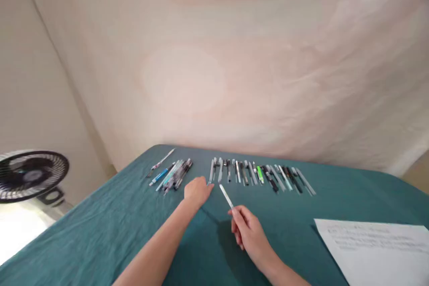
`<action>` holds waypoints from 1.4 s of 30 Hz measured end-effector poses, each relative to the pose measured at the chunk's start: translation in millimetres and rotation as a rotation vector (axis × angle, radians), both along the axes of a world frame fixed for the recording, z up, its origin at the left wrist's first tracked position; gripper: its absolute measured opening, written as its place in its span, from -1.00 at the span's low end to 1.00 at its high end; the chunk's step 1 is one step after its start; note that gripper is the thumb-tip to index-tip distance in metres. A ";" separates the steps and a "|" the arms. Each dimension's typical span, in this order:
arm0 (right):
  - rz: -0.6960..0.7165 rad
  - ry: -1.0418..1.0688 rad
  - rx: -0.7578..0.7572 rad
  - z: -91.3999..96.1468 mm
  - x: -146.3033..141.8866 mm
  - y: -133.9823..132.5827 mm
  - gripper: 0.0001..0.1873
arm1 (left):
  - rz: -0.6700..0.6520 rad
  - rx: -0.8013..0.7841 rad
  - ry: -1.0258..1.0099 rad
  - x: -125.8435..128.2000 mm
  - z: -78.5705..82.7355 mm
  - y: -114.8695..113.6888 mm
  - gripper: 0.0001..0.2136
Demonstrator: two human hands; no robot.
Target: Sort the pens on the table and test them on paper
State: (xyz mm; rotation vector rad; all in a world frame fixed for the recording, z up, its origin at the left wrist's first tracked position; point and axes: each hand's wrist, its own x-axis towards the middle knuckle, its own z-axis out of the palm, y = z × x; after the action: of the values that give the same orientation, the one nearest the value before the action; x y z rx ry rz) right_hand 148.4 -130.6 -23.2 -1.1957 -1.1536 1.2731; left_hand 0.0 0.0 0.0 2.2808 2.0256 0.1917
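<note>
My right hand (246,232) holds a slim white pen (226,196) between thumb and fingers, its far tip pointing up and left toward a row of pens. Farther forward, my left hand (197,191) is closed at the near end of the leftmost clear pen (211,171) in that row; its fingertips are partly hidden. The row runs rightward across the table and includes a bright green pen (260,174) and several clear, white and black ones. To the left of my left hand lies a loose bundle of pens (174,175), with a blue pen (158,176) at its edge.
A dark green cloth (110,223) covers the table. One pen (162,159) lies apart at the far left. A sheet of paper with writing (378,250) lies at the front right. A black fan (33,175) stands beyond the left edge. A pale cloth wall (234,62) rises behind.
</note>
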 end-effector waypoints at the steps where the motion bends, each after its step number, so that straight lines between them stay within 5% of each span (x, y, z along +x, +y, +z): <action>1: 0.000 0.004 -0.001 0.0 0.3 -0.1 -0.64 | -0.004 -0.002 -0.001 -3.3 2.2 0.9 -0.57; 12: -0.001 0.007 0.002 3.0 1.0 -0.2 -0.64 | -0.219 -0.165 -0.151 -38.9 18.9 -2.8 -0.79; 21: 0.002 0.008 -0.003 3.5 0.8 -2.1 -0.62 | -0.195 -0.187 -0.373 -40.2 11.5 2.2 -0.84; 30: 0.002 0.008 0.001 1.9 -0.8 -1.3 -0.61 | -0.291 -0.450 -0.861 -17.9 48.4 -27.6 -0.63; 36: 0.005 -0.014 -0.002 3.1 -0.9 -2.0 -0.61 | -0.245 -0.538 -1.186 3.3 39.5 -33.4 -0.65; 42: 0.030 -0.049 0.006 2.1 -0.9 -1.1 -0.60 | -0.189 -0.483 -1.370 -7.2 44.0 -24.8 -0.69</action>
State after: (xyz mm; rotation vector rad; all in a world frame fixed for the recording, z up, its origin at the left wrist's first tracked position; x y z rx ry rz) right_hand 147.5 -131.7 -21.2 -1.2155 -1.2146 1.2683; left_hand -7.2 -24.8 44.0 1.2961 0.9564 0.8363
